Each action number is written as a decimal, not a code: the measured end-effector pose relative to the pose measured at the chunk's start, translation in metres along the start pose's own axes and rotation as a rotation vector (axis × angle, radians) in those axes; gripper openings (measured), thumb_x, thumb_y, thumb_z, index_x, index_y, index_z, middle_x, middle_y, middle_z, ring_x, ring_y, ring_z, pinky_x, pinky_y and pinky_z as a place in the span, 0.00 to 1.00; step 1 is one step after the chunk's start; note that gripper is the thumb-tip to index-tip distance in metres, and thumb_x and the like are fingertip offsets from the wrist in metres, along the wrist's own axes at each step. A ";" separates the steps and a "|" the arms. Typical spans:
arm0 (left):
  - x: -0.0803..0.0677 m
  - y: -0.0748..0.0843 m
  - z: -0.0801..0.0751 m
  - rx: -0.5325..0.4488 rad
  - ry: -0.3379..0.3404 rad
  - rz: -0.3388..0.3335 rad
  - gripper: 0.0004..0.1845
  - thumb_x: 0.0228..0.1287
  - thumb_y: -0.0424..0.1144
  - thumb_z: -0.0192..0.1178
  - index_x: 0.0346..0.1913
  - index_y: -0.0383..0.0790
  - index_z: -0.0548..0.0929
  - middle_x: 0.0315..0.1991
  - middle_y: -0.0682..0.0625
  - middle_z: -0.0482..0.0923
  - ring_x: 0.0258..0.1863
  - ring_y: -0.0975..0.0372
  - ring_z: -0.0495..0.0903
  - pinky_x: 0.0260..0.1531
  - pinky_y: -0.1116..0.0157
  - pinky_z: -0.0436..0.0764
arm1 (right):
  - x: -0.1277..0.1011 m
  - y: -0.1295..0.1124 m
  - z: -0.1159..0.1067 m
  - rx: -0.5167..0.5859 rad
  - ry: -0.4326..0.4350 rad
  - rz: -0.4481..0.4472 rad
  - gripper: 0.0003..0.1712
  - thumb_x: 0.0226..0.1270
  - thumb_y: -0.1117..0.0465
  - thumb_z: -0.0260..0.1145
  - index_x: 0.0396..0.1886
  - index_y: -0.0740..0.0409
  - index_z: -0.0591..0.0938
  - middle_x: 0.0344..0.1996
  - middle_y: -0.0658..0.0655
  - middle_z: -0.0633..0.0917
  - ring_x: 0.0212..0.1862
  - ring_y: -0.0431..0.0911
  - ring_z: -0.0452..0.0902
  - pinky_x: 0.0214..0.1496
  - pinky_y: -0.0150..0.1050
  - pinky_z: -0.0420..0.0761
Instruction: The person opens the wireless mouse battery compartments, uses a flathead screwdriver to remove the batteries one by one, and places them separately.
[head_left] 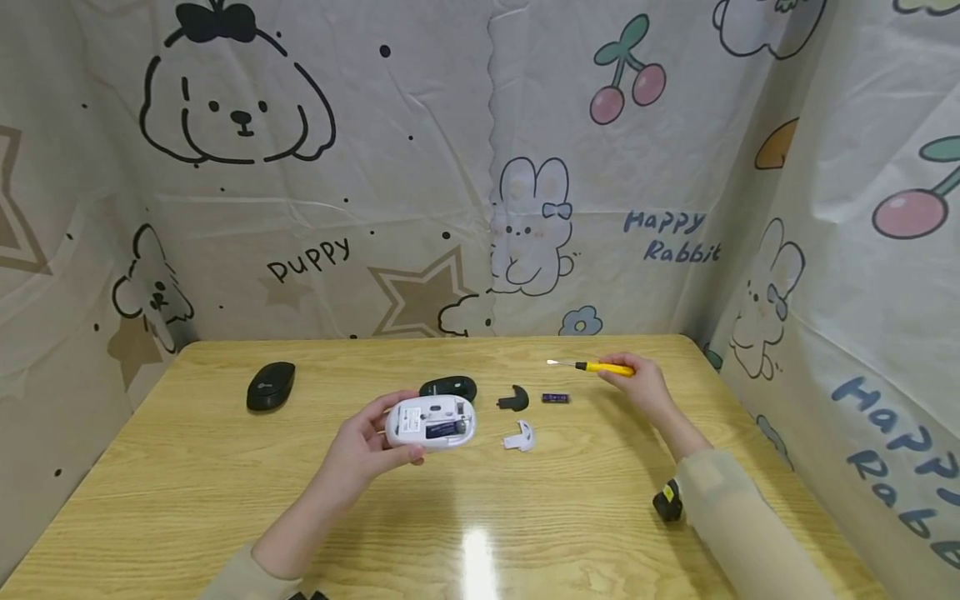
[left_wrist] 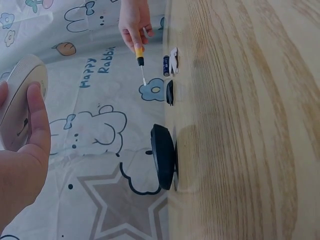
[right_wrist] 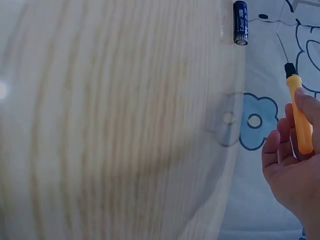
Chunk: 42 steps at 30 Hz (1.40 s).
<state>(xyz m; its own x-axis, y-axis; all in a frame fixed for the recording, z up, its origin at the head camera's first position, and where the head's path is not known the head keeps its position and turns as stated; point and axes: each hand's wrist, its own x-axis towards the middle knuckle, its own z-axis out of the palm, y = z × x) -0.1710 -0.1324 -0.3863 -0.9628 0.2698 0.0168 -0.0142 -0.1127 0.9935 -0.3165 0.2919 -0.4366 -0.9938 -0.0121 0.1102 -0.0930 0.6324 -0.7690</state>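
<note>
My left hand holds a white computer mouse above the table, its underside facing me. The battery bay is uncovered, with a dark battery inside. My right hand grips a screwdriver with a yellow handle and black collar, its metal tip pointing left; the right wrist view shows the thumb along the yellow handle. Between the hands lie a black battery cover, a white battery cover and a loose battery. Behind the white mouse, a black mouse is partly hidden.
Another black mouse sits at the far left of the wooden table. A printed curtain hangs behind and along both sides. At the right sleeve is a small black device with a yellow mark.
</note>
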 end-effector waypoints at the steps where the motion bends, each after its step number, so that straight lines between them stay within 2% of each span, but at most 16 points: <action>1: 0.000 0.000 0.000 0.000 -0.001 0.001 0.39 0.48 0.26 0.70 0.65 0.39 0.66 0.57 0.36 0.68 0.48 0.54 0.79 0.43 0.59 0.84 | 0.001 0.001 0.000 -0.005 -0.006 -0.002 0.21 0.64 0.53 0.65 0.51 0.61 0.80 0.53 0.63 0.79 0.52 0.53 0.73 0.57 0.47 0.76; 6: 0.000 0.000 0.000 0.001 0.000 0.003 0.39 0.48 0.26 0.70 0.65 0.39 0.66 0.57 0.36 0.68 0.48 0.54 0.78 0.42 0.59 0.84 | 0.006 0.008 0.001 -0.038 -0.034 0.011 0.17 0.65 0.57 0.65 0.50 0.62 0.81 0.53 0.65 0.79 0.54 0.56 0.71 0.60 0.50 0.73; 13: -0.001 0.001 0.000 0.000 0.002 -0.009 0.39 0.48 0.26 0.69 0.66 0.38 0.66 0.57 0.36 0.68 0.49 0.54 0.78 0.43 0.59 0.84 | 0.010 0.015 0.001 -0.118 -0.062 -0.030 0.15 0.63 0.61 0.66 0.48 0.63 0.82 0.51 0.66 0.80 0.53 0.57 0.73 0.59 0.51 0.74; 18: -0.001 0.001 0.000 0.003 0.002 -0.010 0.39 0.48 0.26 0.69 0.66 0.39 0.66 0.58 0.36 0.68 0.49 0.53 0.78 0.43 0.59 0.84 | 0.013 0.018 0.003 -0.124 -0.072 -0.040 0.14 0.62 0.61 0.67 0.46 0.63 0.82 0.50 0.67 0.80 0.54 0.58 0.73 0.60 0.52 0.73; 32: -0.001 0.002 0.000 0.008 0.014 -0.021 0.40 0.48 0.25 0.69 0.66 0.40 0.66 0.58 0.36 0.69 0.49 0.54 0.78 0.43 0.59 0.84 | 0.014 0.022 0.002 -0.226 -0.119 -0.081 0.13 0.61 0.61 0.67 0.43 0.64 0.83 0.47 0.66 0.82 0.52 0.59 0.74 0.60 0.56 0.70; 42: 0.000 0.002 0.001 0.016 0.008 -0.024 0.39 0.49 0.25 0.69 0.66 0.39 0.66 0.58 0.36 0.68 0.48 0.55 0.79 0.43 0.60 0.84 | 0.017 0.028 0.001 -0.262 -0.125 -0.094 0.12 0.60 0.62 0.69 0.41 0.63 0.84 0.40 0.63 0.83 0.43 0.55 0.74 0.49 0.49 0.73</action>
<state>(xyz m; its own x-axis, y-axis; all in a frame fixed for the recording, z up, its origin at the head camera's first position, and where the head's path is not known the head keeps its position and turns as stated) -0.1706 -0.1319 -0.3841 -0.9644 0.2642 -0.0075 -0.0327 -0.0914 0.9953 -0.3366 0.3090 -0.4572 -0.9828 -0.1652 0.0824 -0.1825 0.8021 -0.5686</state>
